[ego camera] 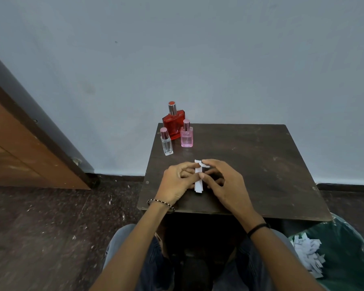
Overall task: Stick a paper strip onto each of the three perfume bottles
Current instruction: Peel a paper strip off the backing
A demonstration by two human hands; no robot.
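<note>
Three perfume bottles stand upright at the table's far left corner: a red bottle (174, 125) at the back, a small clear bottle (166, 142) front left, a pink bottle (186, 135) front right. None shows a strip on its visible face. Nearer to me, over the table's front part, my left hand (177, 183) and my right hand (223, 181) both pinch a white paper strip (198, 181). The strip runs lengthwise away from me, its top end is curled over at my right fingertips, and its lower end pokes out below my hands.
The small dark wooden table (261, 164) stands against a pale blue wall. A green bin (349, 259) with several white paper scraps sits at its front right corner on the floor. A wooden door is at the left. My knees are under the table's front edge.
</note>
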